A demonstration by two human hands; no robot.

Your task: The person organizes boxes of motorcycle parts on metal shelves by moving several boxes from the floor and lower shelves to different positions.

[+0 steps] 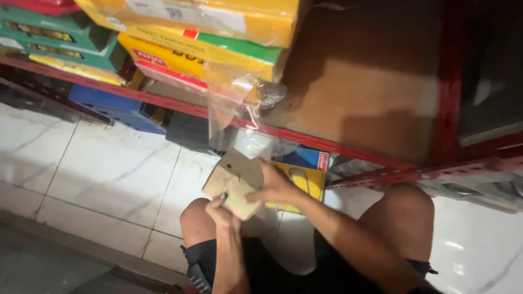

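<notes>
A small flat tan cardboard box (235, 182) is held over my lap in both hands. My left hand (222, 211) grips its near lower edge, fingers curled on it. My right hand (278, 185) holds its right side, thumb on top. Just behind the right hand lies a yellow and blue carton (305, 174) on the floor. A clear plastic bag (231, 106) hangs down from the shelf right above the box. My bare knees (403, 209) frame the hands as I squat.
A red metal shelf rail (305, 139) runs diagonally across, with a brown shelf board (370, 87) behind it. Yellow, green and red cartons (207, 51) are stacked on the shelf at the left. Blue boxes (117, 106) sit below. White floor tiles (109, 169) spread to the left.
</notes>
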